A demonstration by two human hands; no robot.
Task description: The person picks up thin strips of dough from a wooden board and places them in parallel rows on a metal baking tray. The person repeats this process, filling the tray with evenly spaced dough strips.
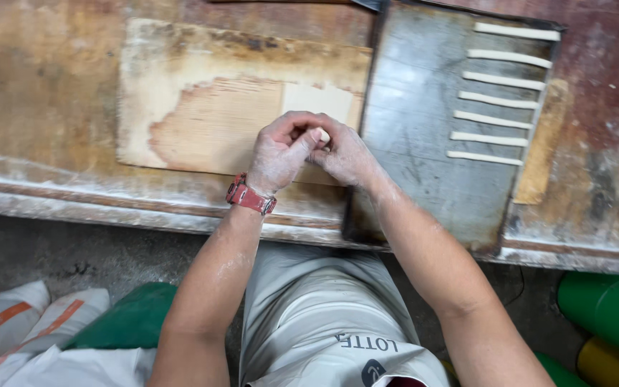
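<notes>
Worn and stained, the wooden workbench (51, 93) fills the upper part of the head view, and I see a floured wooden board (202, 107) lying on it. Both my hands meet over the near edge of this board. My left hand (281, 154), with a red wristwatch (250, 196), and my right hand (345, 158) are closed together around a small piece of white dough (321, 134), which shows only a little between the fingers. Just to the right lies a dark metal tray (417, 122) with seven thin dough sticks (493, 120) in a row. Below the bench I see white sacks (30, 330) and green cylinders (610, 315).
</notes>
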